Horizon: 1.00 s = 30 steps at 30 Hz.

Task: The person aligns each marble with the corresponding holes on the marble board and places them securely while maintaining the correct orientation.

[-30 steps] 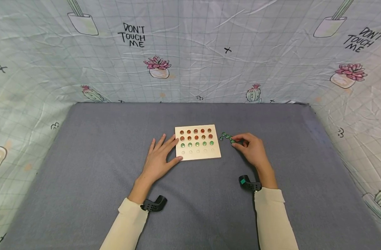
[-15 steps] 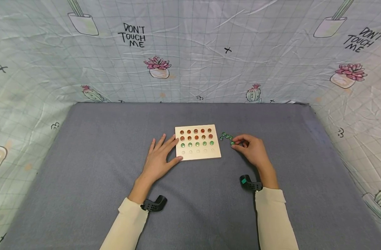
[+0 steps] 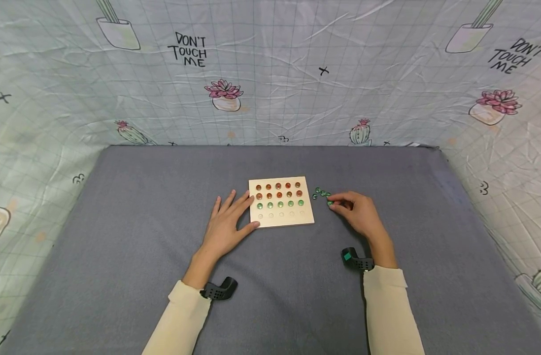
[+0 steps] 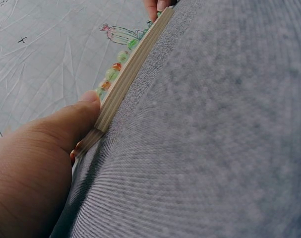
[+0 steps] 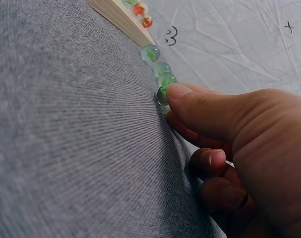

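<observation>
On my remote feed I see little changed: the right hand [image 3: 355,211] pinches a green marble [image 5: 162,95] right of the wooden board [image 3: 281,222], the left hand [image 3: 226,228] spread against the board's left edge, so the pick-up seems unfinished

head view facing forward-down, wrist views low, close, board [image 3: 276,222] seemingly shared

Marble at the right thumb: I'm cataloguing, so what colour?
Green marble, clearest in the right wrist view.

- The head view is bright.
- Shiny lines show on the wall cloth [image 3: 275,49].
- Close gray cloth [image 4: 229,124] looks fuzzy in both wrist views.
- Dark shadow under the right hand [image 5: 259,139].
</observation>
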Available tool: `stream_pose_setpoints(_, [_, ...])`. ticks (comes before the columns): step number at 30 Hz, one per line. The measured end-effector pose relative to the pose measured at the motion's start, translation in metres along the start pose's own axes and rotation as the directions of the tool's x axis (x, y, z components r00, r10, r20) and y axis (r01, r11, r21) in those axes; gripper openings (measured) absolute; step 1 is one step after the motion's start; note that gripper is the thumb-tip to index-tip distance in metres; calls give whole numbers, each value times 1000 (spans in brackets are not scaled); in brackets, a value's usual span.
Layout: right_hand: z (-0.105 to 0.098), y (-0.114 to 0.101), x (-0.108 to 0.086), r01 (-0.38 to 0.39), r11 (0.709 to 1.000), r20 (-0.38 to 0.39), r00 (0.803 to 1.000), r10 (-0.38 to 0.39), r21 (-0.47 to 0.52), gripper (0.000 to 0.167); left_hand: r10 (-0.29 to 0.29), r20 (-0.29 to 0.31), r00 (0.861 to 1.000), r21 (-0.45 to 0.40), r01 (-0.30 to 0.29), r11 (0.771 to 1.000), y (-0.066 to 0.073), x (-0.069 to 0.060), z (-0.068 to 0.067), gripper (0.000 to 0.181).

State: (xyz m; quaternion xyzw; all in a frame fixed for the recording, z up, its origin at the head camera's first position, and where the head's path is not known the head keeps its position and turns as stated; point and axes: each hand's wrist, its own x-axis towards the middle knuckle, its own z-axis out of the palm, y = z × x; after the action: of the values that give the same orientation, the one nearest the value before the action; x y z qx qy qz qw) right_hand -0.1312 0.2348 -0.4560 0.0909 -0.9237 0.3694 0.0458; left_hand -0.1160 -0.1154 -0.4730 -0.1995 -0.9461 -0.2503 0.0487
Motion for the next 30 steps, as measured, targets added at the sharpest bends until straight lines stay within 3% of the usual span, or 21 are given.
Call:
stream_pose_setpoints(13, [-4,-2,-1,-22,1000,21,1000,21,16,17,2,0,1000,-4,-2,1000,-1,0,0,69])
stream_pose_setpoints(30, [-4,-3,-1,35,999,13,999,-35,11,17,-4,9,1000,-16,4,1000,0,1,-2,69])
